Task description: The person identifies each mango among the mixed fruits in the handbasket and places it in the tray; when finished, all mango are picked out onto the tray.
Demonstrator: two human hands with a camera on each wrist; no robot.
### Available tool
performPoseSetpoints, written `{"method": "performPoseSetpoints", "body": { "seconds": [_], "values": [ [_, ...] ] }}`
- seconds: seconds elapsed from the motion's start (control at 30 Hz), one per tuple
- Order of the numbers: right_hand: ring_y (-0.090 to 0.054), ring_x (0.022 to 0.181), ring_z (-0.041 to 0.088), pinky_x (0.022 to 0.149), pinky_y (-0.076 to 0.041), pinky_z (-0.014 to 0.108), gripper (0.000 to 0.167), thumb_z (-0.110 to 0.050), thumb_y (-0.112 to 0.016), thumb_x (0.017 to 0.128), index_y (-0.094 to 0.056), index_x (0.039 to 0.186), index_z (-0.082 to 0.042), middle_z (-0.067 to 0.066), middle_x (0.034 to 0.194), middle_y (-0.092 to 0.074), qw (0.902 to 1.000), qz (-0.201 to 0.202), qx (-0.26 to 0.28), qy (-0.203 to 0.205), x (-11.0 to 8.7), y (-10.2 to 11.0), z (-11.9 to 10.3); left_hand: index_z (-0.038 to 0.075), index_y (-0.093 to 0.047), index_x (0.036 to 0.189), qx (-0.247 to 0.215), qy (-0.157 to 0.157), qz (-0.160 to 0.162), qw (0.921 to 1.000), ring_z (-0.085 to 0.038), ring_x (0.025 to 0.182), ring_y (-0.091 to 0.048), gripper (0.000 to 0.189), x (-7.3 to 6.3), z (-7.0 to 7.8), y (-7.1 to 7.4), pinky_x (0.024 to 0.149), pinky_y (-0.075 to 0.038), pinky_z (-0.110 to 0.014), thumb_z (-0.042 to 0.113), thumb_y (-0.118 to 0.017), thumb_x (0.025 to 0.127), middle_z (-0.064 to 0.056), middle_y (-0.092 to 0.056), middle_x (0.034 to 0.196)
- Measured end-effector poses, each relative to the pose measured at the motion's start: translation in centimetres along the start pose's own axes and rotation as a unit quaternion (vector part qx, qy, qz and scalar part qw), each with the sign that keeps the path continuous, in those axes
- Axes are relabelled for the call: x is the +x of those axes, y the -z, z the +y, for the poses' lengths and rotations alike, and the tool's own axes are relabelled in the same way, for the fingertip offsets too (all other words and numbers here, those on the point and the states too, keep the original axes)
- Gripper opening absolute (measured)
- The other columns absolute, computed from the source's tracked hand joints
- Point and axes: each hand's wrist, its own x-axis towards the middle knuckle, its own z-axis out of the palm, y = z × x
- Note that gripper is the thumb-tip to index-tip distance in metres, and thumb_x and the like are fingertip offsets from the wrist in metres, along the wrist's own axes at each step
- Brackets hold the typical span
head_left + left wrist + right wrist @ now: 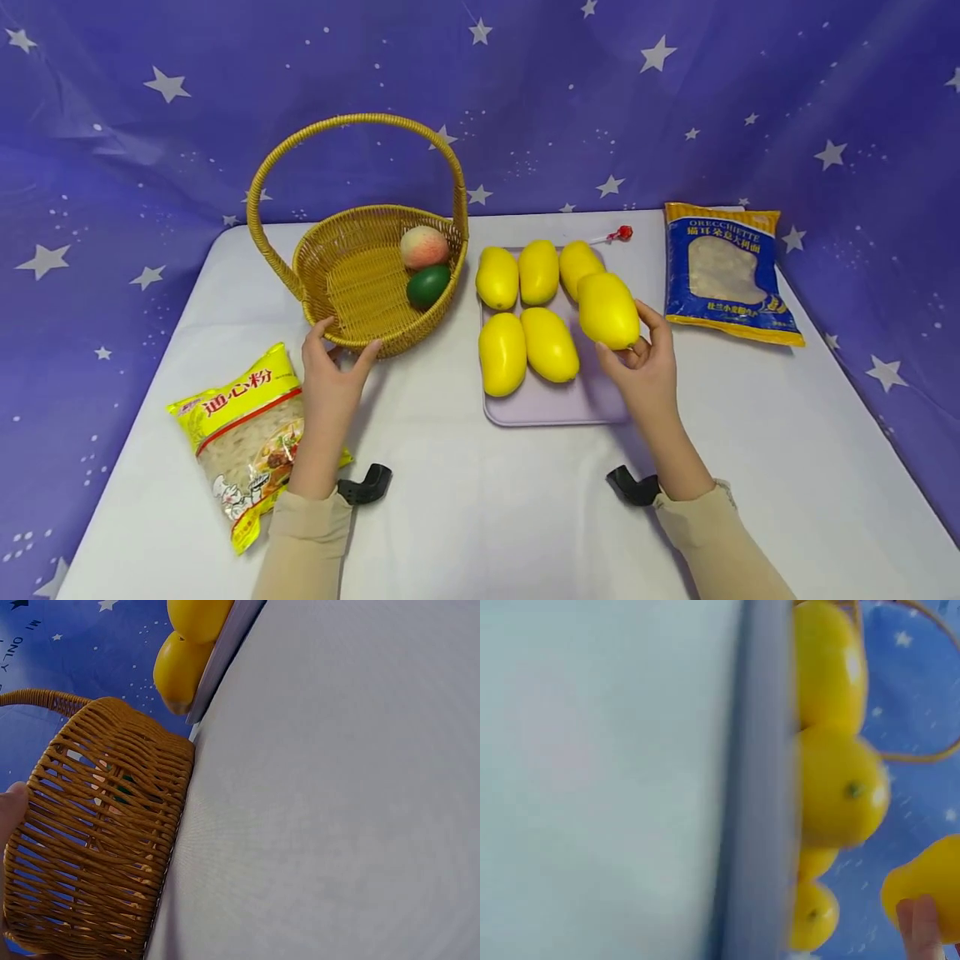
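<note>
My right hand (651,371) grips a yellow mango (607,310) over the right side of a pale purple tray (555,414). In the right wrist view, fingertips (922,922) press against this mango, which is apart from the others. Several more mangoes (502,354) lie on the tray in two rows. My left hand (332,387) holds the front rim of a wicker basket (367,218), its thumb (13,806) against the weave in the left wrist view. Inside the basket, a peach (424,248) and a dark green egg-shaped item (428,287) rest at the right side.
A yellow pasta bag (251,437) lies at the left, partly behind my left forearm. At the back right is a blue orecchiette bag (723,271). A red lollipop (622,234) lies behind the tray. The basket's tall handle (360,118) arches upward.
</note>
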Motion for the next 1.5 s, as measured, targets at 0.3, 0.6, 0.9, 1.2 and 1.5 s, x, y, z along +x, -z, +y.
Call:
{"method": "performPoseSetpoints", "body": {
  "seconds": [0.3,0.6,0.9,1.2,1.5],
  "values": [
    [-0.059,0.101,0.012,0.081,-0.05,0.017,0.065,0.016,-0.062,0.083,-0.033,0.14,0.003,0.005,0.131,-0.036,0.9957,0.028,-0.021,-0.086,-0.1,2.2,2.1,0.021,-0.026,0.148,-0.007,0.014,0.007,0.9998,-0.033,0.126,-0.046,0.088,-0.1,-0.1,0.1,0.1,-0.041,-0.045,0.061,-0.067,0.081,-0.011,-0.025,0.149],
    [-0.058,0.099,0.007,0.083,-0.047,0.014,0.064,0.005,-0.065,0.086,-0.032,0.14,0.001,0.005,0.133,-0.036,0.9887,0.032,-0.051,-0.137,-0.1,2.5,3.4,0.02,-0.025,0.148,0.004,0.01,0.005,0.9999,-0.033,0.125,-0.046,0.088,-0.3,0.1,0.1,0.098,-0.042,-0.047,0.06,-0.066,0.082,-0.012,-0.025,0.149],
    [-0.059,0.095,0.003,0.08,-0.048,0.013,0.062,-0.001,-0.067,0.089,-0.033,0.14,0.004,0.015,0.141,-0.035,0.9841,0.005,-0.106,-0.142,-0.1,2.4,3.5,0.021,-0.026,0.148,0.01,0.008,0.007,0.9999,-0.032,0.125,-0.046,0.088,0.0,0.1,0.0,0.098,-0.042,-0.047,0.061,-0.066,0.081,-0.011,-0.026,0.149],
    [-0.058,0.089,0.003,0.076,-0.048,0.011,0.07,-0.008,-0.072,0.087,-0.029,0.141,0.002,0.017,0.143,-0.035,0.9742,-0.032,-0.152,-0.163,-0.7,2.1,2.9,0.022,-0.025,0.148,0.01,0.009,0.006,0.9999,-0.032,0.126,-0.045,0.089,0.1,-0.1,-0.1,0.099,-0.041,-0.047,0.062,-0.066,0.081,-0.01,-0.026,0.15],
    [-0.06,0.095,0.016,0.072,-0.046,0.011,0.073,-0.016,-0.074,0.086,-0.03,0.142,-0.001,0.019,0.136,-0.041,0.9581,-0.045,-0.226,-0.17,-1.1,2.3,2.9,0.022,-0.024,0.149,0.01,0.007,0.0,0.9999,-0.033,0.127,-0.045,0.088,0.0,0.0,0.0,0.099,-0.041,-0.048,0.062,-0.065,0.081,-0.01,-0.024,0.151]
  ]
}}
